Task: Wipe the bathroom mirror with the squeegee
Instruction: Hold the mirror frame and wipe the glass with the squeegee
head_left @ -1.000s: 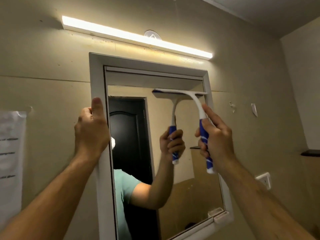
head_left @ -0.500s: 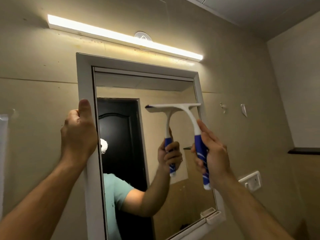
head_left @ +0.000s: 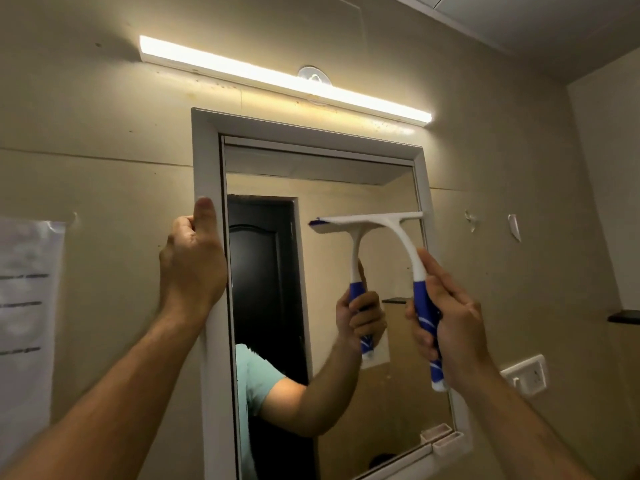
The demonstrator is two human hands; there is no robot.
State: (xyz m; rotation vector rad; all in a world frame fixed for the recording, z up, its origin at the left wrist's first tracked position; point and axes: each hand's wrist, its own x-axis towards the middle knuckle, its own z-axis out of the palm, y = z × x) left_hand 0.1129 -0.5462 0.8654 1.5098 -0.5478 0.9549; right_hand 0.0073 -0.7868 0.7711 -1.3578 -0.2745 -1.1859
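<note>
**Squeegee blade on the upper right of the bathroom mirror**

On the beige panelled wall hangs the tall rectangular mirror in its white frame, lit from above by a long glowing white tube light. Glass reflects a dark panelled door, a teal sleeve and the raised arm with its tool. Left of the frame, a white sheet of printed paper is fixed to the wall; its text is too blurred to read. Left hand clasps the frame's left edge, thumb upright along the front face. Right hand is wrapped around the blue grip of the white-and-blue plastic squeegee, forefinger extended up the white neck. Its horizontal blade lies against the glass in the upper right part, the right end touching or just beside the frame's inner right edge. Lower right on the wall sits a white switch plate.
</note>
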